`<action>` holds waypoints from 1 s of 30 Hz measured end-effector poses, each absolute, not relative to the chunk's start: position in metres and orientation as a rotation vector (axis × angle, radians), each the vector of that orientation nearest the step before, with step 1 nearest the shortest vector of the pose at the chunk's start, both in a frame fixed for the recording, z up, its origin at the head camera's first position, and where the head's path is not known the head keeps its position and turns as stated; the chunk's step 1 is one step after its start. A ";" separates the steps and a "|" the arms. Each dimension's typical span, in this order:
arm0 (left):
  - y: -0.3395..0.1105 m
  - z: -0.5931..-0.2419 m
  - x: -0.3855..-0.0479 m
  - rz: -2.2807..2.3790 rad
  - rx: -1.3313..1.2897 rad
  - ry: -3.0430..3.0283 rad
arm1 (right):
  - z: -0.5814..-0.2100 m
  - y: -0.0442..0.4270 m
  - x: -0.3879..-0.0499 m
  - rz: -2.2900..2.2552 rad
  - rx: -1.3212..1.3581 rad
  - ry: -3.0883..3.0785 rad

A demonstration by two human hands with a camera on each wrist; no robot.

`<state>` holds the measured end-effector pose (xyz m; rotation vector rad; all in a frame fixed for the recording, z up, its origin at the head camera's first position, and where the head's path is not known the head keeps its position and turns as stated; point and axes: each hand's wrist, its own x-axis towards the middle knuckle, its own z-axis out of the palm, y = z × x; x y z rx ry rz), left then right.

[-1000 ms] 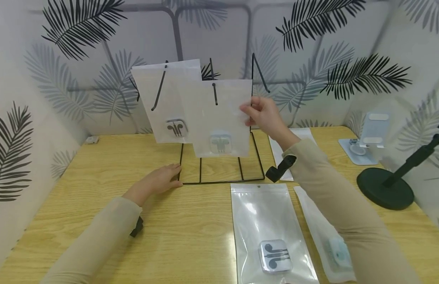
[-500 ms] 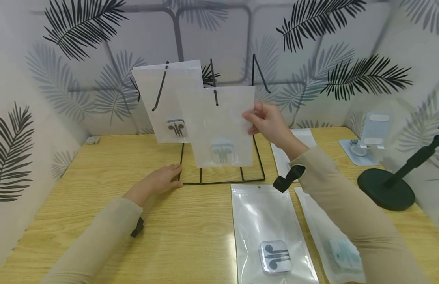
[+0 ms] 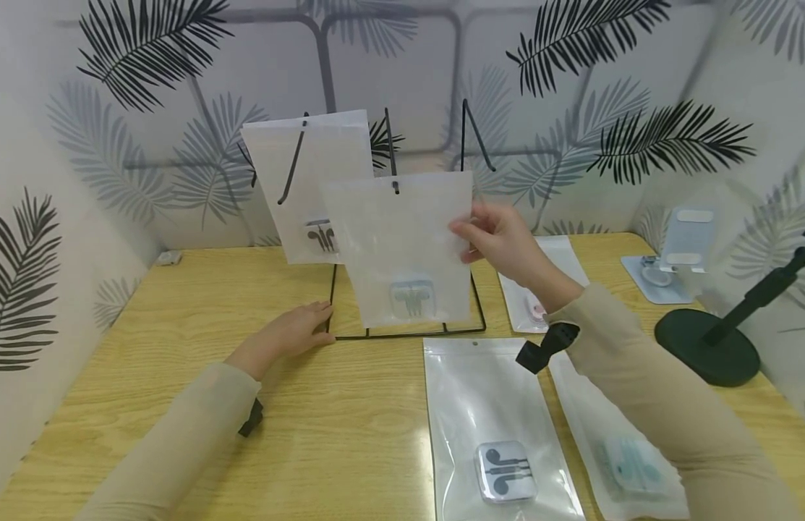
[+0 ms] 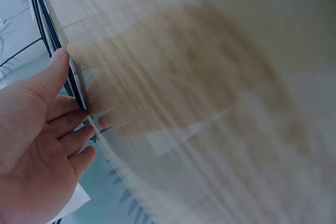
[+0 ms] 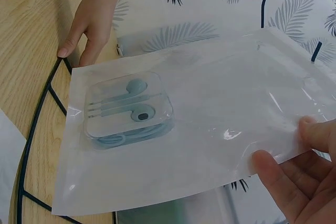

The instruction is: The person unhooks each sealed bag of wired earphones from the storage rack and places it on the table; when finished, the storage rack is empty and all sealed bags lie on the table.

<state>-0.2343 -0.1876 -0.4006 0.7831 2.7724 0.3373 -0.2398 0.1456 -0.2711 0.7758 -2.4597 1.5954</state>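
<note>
My right hand (image 3: 503,235) pinches the right edge of a translucent bag (image 3: 402,224) between thumb and fingers. Inside its lower part sits a clear case of pale earphones (image 5: 128,111). The bag's top edge is at the tip of the middle hook (image 3: 393,155) of a black wire display rack (image 3: 409,334). My left hand (image 3: 288,333) holds the rack's front left base corner, thumb at the front and fingers along the side. Another bag (image 3: 304,163), with dark-looking earphones, hangs on the left hook. The right hook (image 3: 478,134) carries nothing.
On the wooden table (image 3: 246,434), a bag with a boxed earphone set (image 3: 506,470) lies in front of the rack. Further bags lie to its right, one holding a pale teal item (image 3: 633,467). A phone stand (image 3: 685,242) and a dark green round base (image 3: 706,346) stand at right.
My right hand has drawn the bag toward me and downward along the middle hook to its tip. The left hand stays at the rack's corner.
</note>
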 end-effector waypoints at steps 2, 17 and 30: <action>-0.188 -0.402 -0.235 0.338 0.783 2.775 | -0.271 0.146 -0.237 1.578 0.790 -2.465; -0.189 -0.403 -0.234 0.326 0.798 2.774 | -0.272 0.153 -0.206 1.554 0.873 -2.459; -0.189 -0.400 -0.234 0.357 0.908 2.810 | -0.296 0.154 -0.170 1.715 0.946 -2.469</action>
